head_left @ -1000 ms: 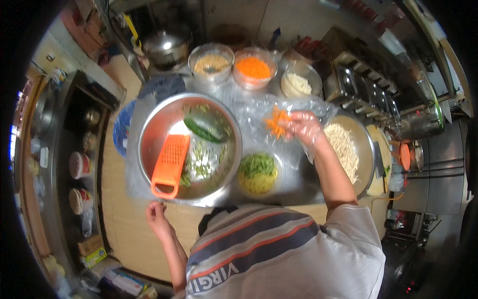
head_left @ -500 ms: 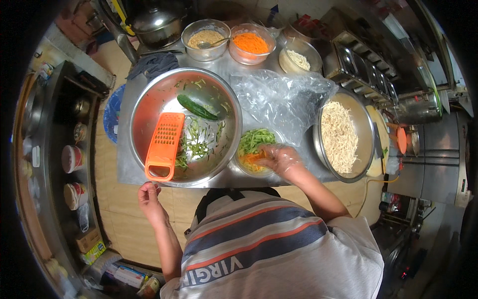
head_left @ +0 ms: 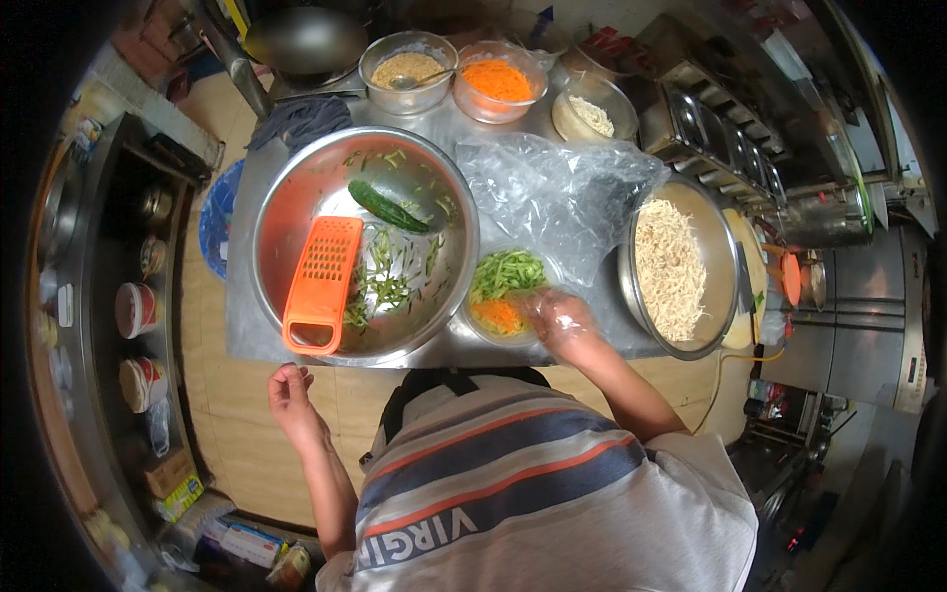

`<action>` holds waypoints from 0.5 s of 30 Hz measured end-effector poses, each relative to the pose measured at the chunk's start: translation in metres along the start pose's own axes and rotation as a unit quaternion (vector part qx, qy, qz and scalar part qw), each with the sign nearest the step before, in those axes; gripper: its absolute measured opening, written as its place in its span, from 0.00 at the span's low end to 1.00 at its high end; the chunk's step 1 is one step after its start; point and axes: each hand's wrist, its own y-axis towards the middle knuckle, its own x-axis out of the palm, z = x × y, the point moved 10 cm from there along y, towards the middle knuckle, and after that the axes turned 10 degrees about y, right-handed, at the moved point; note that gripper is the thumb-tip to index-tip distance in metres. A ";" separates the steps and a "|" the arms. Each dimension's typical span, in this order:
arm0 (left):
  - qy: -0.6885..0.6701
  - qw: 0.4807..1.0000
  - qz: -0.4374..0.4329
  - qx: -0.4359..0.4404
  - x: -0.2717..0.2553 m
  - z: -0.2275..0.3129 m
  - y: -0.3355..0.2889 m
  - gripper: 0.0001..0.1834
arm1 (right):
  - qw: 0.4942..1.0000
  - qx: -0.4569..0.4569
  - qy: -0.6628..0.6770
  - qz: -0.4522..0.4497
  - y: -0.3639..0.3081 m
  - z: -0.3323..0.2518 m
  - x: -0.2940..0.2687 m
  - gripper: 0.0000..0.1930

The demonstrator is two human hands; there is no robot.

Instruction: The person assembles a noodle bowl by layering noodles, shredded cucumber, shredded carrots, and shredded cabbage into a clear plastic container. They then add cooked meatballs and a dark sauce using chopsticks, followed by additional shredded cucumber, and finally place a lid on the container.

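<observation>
My right hand (head_left: pixel 562 324), in a clear plastic glove, is at the right rim of a small clear bowl (head_left: pixel 546 264). Green shreds (head_left: pixel 509 272) and orange carrot shreds (head_left: pixel 498 316) lie in it. Glare and the glove blur those fingers. Below the table's front edge, my bare left hand (head_left: pixel 290 387) is loosely closed, with nothing seen in it. The large steel basin (head_left: pixel 454 187) above it holds an orange grater (head_left: pixel 326 281), a whole cucumber (head_left: pixel 387 206) and scattered green shreds (head_left: pixel 385 281).
To the right, a steel bowl (head_left: pixel 727 281) holds pale shreds (head_left: pixel 671 271). A crumpled clear plastic sheet (head_left: pixel 562 192) covers the table's middle. Along the back stand bowls of carrot shreds (head_left: pixel 496 81), brown crumbs with a spoon (head_left: pixel 406 69) and white shreds (head_left: pixel 592 115). Shelves (head_left: pixel 123 434) line the left.
My right hand has drawn back rightward from the small bowl's middle, uncovering the carrot shreds left there. My left hand has shifted slightly left and stays below the table edge.
</observation>
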 end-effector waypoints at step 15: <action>0.012 0.999 0.031 -0.003 -0.008 -0.005 -0.006 0.06 | 0.989 -0.005 0.116 0.089 0.033 0.005 -0.121 0.05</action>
